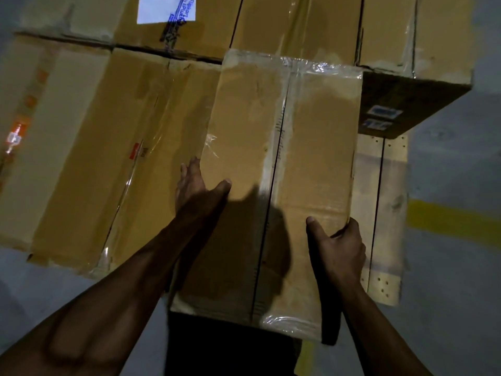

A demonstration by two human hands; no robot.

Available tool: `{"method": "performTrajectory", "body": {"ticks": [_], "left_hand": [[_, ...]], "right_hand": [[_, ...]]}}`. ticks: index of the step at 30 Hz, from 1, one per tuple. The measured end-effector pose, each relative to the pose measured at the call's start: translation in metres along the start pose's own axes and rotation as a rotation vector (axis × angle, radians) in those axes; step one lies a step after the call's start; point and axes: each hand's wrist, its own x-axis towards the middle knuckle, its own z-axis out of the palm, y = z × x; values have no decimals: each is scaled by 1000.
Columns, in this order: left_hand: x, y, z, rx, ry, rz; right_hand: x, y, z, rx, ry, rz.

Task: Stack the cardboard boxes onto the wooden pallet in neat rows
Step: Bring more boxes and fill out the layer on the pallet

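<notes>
A taped cardboard box (273, 169) is held in both hands over the near right part of the stack. The left hand (196, 189) lies against the box's left side, thumb resting on the top face, fingers reaching down the side wall; it grips the box. The right hand (340, 249) grips the box's near right edge, thumb on the top face, fingers wrapped round the side. Clear tape runs along the centre seam of the box and over both ends.

To the left lies a larger flat box (89, 147), just beside the held box. Behind them stands a row of further boxes; one carries a white label (165, 8) with blue print, blurred. A dark-sided box (406, 104) at the far right bears two small blue labels. Below it and to the right of the held box, pale boards of the wooden pallet (387, 213) show. The grey floor (455, 308) carries a yellow painted line (455, 223).
</notes>
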Motion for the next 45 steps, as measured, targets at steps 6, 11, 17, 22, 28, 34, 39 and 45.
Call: {"method": "performTrajectory", "body": {"ticks": [6,11,17,22,28,34,39,45], "left_hand": [[10,-14,9,108,30,40],[18,-16,20,248,114,136],[25,-21,30,516,129,169],[26,-25,34,622,126,190],[26,-26,16,667,-1,214],[-8,-44,-4,762,-188,271],[-59,-79,-9,764,-240,244],[-115,-127,-28,760,-289,325]], "right_hand": [[6,12,16,26,10,9],[18,16,29,16,4,11],[31,15,38,-97,17,27],[32,17,40,-119,11,19],[29,11,31,-153,-55,13],[1,4,29,-518,-42,-290],[-44,41,19,-729,-221,-427],[-76,75,7,-879,-342,-502]]}}
